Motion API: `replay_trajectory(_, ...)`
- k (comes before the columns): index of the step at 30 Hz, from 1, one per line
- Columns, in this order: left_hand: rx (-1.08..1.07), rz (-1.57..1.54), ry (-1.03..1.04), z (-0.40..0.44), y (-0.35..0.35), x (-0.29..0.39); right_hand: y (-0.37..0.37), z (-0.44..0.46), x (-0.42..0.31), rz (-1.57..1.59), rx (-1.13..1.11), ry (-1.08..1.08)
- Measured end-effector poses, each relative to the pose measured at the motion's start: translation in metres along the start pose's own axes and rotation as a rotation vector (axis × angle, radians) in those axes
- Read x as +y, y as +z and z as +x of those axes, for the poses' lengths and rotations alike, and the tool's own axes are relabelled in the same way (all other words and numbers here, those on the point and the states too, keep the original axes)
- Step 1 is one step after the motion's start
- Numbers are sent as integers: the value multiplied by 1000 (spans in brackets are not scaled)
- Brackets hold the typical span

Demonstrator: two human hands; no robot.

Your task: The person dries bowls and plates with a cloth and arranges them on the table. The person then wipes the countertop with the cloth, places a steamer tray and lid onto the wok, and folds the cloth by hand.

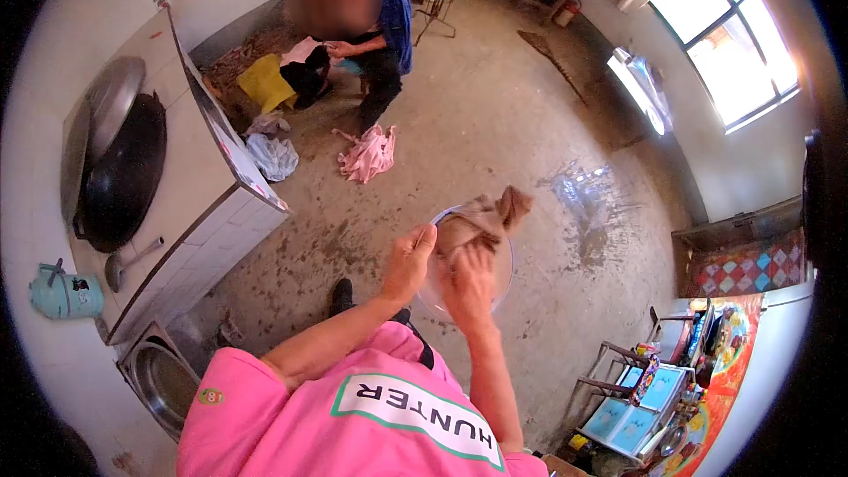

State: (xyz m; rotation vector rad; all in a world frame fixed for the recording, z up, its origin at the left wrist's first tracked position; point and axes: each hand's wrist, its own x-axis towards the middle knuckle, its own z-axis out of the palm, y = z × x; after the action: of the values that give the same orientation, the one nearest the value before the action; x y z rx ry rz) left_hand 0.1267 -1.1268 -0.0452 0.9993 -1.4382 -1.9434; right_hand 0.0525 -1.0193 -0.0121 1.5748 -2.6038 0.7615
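My left hand [410, 260] is closed on the left rim of a pale, see-through basin [502, 287] held above the floor. A crumpled brown cloth [473, 228] lies over the basin's far side, one end sticking out past the rim. My right hand [471, 287] is over the basin, its fingers slightly blurred and closed on the near part of the cloth. What is at the bottom of the basin is mostly hidden by the hand and cloth.
A person in a blue top [395, 18] sits ahead, handling fabric. Pink cloth [368, 155] lies on the floor near them. At left stands a tiled stove [199, 203] with a black wok [124, 181]. Water wets the floor [592, 212] at right, near a cluttered table [733, 327].
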Motion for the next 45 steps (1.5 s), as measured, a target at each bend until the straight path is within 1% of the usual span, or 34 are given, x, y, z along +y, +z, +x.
replay_trajectory(1,26,-89,-9,7,5,-15,-7,3,-14,61,-28,-78)
replay_trajectory(2,54,-179,-21,11,8,-29,-3,-1,-25,75,-1,-86)
replay_trajectory(3,8,-199,-44,7,0,-8,-7,-5,-27,123,-39,-104)
replay_trajectory(6,26,-287,-67,17,-12,-7,-29,-28,-33,238,-189,-98)
replay_trajectory(7,1,-185,-37,12,-18,11,-36,-33,-30,269,-247,-87)
replay_trajectory(10,17,-12,31,11,-18,12,-43,-38,-13,157,-210,115)
replay_trajectory(11,40,139,62,13,-17,6,-36,-34,-5,58,-117,109)
replay_trajectory(14,-27,-41,18,-1,-3,14,-14,-6,-2,-87,100,24)
replay_trajectory(15,-69,26,73,3,-3,5,-8,-3,-4,16,8,23)
replay_trajectory(16,-8,-82,25,9,-1,-6,-7,-2,-17,171,-56,20)
replay_trajectory(18,110,-297,-79,20,6,-21,-15,-7,-35,223,-19,-126)
replay_trajectory(19,68,-99,-28,21,-10,-7,-16,-18,-32,293,-80,-131)
replay_trajectory(22,77,-88,-78,28,-28,-1,-50,-39,-25,267,-226,-54)
replay_trajectory(23,61,-110,-67,25,-25,4,-57,-38,-20,182,-268,58)
replay_trajectory(25,30,-157,-42,13,-16,23,-52,-25,-6,-76,-108,102)
replay_trajectory(26,6,-77,-14,11,-12,18,-47,-16,3,-207,-23,116)
replay_trajectory(28,-24,84,50,6,-10,12,-25,2,7,-126,92,87)
replay_trajectory(29,-74,273,-76,3,-12,19,-13,10,5,-80,147,65)
replay_trajectory(30,-58,133,-69,4,-10,19,-2,16,2,80,79,19)
replay_trajectory(32,-24,-152,-51,10,-4,15,1,18,-23,226,159,-103)
replay_trajectory(33,-42,-118,-72,12,-12,20,-1,13,-27,240,106,-138)
replay_trajectory(36,18,-269,-86,24,-26,17,-35,-13,-33,420,-173,-140)
replay_trajectory(37,2,-192,-27,24,-32,17,-48,-15,-31,339,-250,-67)
replay_trajectory(39,27,-23,-73,14,-30,31,-69,-20,-24,172,-410,81)
replay_trajectory(40,40,61,-98,9,-27,36,-68,-18,-18,73,-298,98)
replay_trajectory(41,27,59,81,12,-25,22,-62,-13,-7,-26,-177,113)
replay_trajectory(42,-13,112,76,10,-25,17,-53,-6,1,-124,-52,130)
replay_trajectory(44,-99,218,62,3,-24,12,-32,10,9,-39,103,47)
replay_trajectory(45,-147,123,45,-1,-19,16,-20,14,10,5,182,9)
